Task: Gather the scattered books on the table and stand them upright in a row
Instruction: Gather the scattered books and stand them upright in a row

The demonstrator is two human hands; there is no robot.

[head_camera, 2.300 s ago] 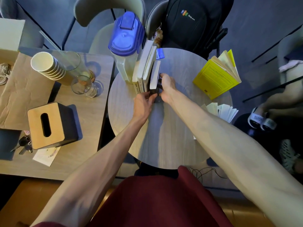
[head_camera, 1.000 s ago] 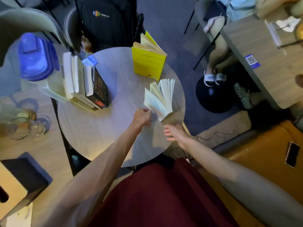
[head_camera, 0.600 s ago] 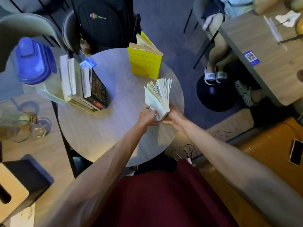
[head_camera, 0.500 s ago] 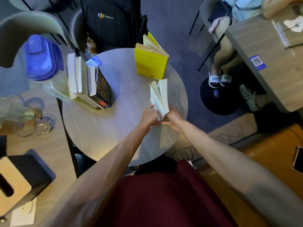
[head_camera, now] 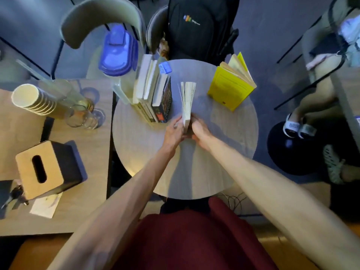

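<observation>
A white paperback (head_camera: 188, 100) stands upright near the middle of the round table (head_camera: 233, 137), its pages nearly closed. My left hand (head_camera: 174, 131) presses its left side and my right hand (head_camera: 199, 129) its right side, at the near end. Just left of it a row of upright books (head_camera: 153, 90) leans against a clear pitcher with a blue lid (head_camera: 116, 53); the rightmost one has a dark cover. A yellow book (head_camera: 230, 88) stands half open at the table's far right.
A black backpack (head_camera: 196, 26) sits on a chair behind the table. The wooden table on the left holds stacked paper cups (head_camera: 31, 100), glasses (head_camera: 81, 115), a tissue box (head_camera: 44, 170) and keys. A seated person's sandalled feet (head_camera: 298, 127) are at the right.
Both hands closed the fanned white paperback and carried it left across the table, from the right edge to just beside the upright row. The camera view swung left too.
</observation>
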